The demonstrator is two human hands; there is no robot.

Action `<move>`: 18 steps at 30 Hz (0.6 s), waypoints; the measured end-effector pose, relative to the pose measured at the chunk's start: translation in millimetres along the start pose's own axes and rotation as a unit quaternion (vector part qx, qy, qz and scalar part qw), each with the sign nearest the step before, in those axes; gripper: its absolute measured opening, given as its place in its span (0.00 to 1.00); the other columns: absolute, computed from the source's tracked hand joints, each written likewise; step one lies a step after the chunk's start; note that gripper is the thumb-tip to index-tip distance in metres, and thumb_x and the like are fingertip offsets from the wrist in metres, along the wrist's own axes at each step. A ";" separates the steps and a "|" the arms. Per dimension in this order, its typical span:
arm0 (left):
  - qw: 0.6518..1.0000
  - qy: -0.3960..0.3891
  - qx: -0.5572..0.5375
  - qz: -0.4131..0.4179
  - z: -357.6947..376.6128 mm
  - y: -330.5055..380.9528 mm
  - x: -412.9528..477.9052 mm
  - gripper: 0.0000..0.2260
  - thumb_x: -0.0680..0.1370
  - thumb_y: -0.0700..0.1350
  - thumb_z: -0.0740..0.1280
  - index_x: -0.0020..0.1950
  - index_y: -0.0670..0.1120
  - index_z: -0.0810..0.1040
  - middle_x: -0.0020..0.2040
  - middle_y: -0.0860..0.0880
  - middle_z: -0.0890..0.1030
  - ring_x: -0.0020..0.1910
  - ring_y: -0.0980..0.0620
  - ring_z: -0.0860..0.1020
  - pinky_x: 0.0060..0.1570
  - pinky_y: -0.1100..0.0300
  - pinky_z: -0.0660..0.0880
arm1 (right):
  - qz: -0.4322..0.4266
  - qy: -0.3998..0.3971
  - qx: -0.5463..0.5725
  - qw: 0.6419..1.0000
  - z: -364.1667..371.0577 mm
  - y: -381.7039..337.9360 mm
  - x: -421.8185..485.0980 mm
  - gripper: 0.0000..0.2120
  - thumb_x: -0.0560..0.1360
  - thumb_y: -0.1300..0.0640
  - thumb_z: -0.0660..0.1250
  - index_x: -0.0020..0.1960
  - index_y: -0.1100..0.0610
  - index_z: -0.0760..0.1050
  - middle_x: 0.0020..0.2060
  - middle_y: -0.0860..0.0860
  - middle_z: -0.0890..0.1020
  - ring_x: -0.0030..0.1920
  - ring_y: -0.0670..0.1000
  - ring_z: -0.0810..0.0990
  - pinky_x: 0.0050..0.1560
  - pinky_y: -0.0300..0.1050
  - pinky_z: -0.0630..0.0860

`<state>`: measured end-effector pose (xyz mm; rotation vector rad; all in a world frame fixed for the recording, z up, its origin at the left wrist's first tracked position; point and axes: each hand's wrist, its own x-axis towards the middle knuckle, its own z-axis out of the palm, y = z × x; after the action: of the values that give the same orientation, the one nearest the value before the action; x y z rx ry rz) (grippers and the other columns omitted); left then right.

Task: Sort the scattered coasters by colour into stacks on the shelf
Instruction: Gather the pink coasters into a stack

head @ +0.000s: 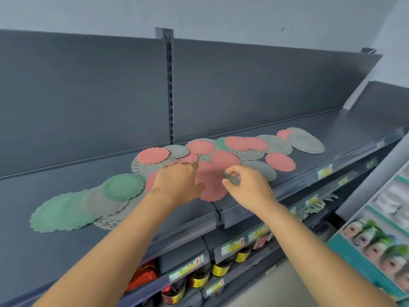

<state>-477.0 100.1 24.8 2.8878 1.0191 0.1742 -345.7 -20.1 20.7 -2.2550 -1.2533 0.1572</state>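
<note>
Pink, green and grey in one overlapping drift along the dark metal shelf (332,127): pink coasters (280,161) through the middle, green coasters (122,187) mostly toward the left end, grey coasters (307,140) underneath and out to the right. No single-colour stack anywhere yet; sorting judged barely begun.

Rests the left hand (177,182) on the large pink coaster (210,189) at the shelf's front edge, fingers (188,166) straight and spread, thumb out, gripping nothing. Likely pressing down to pin that coaster and its neighbours against sliding during a pull from the other side.

Holds the right hand (250,187) just beside it, fingers curled, thumb and forefinger pinching a small grey piece (232,179) over the pink coaster's right rim. Probably the edge of a grey coaster, though too blurred to say for certain. A pinch rather than a scoop, sensibly, for thin discs lying flat on one another.

Counting what shows:
- About ten pink, some half hidden under the hands.
- Four green, three at the left and one peeking out among the pinks farther back.
- Roughly nine grey, several of open lace, with buried ones possibly missed.

Largest grey ovals at the far right end, well apart from both hands.

Below, on lower shelves, dark bottles (200,278) with yellow labels, and price tags (324,171) along the rails.
</note>
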 end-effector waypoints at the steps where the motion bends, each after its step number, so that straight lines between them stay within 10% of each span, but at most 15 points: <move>1: 1.000 -0.003 -0.004 0.001 2.9 13.2 11.2 0.23 0.76 0.57 0.62 0.67 0.48 0.69 0.61 0.48 0.77 0.60 0.45 0.75 0.56 0.54 0.71 | 0.006 -0.001 -0.002 1.000 -11.0 16.0 5.4 0.13 0.76 0.50 0.66 0.60 0.51 0.75 0.56 0.47 0.80 0.56 0.50 0.78 0.51 0.41 0.72; 9: 1.000 -0.005 -0.026 -0.011 27.0 78.1 132.9 0.20 0.77 0.53 0.61 0.65 0.44 0.69 0.56 0.46 0.79 0.54 0.44 0.78 0.46 0.52 0.76 | 0.034 -0.031 -0.009 0.999 -53.7 113.0 76.3 0.17 0.75 0.51 0.67 0.63 0.51 0.74 0.59 0.48 0.79 0.59 0.49 0.77 0.58 0.43 0.72; 18: 0.990 -0.089 -0.057 -0.090 56.9 117.2 266.1 0.30 0.70 0.60 0.70 0.64 0.43 0.69 0.62 0.44 0.73 0.64 0.42 0.68 0.59 0.49 0.71 | 0.009 -0.158 -0.073 0.985 -83.9 176.0 179.5 0.24 0.75 0.47 0.67 0.69 0.50 0.68 0.67 0.49 0.73 0.65 0.50 0.73 0.65 0.48 0.69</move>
<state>-191.0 174.6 2.9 2.6352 1.1865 -0.0357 -83.8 19.1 29.0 -2.4361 -1.4464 0.4580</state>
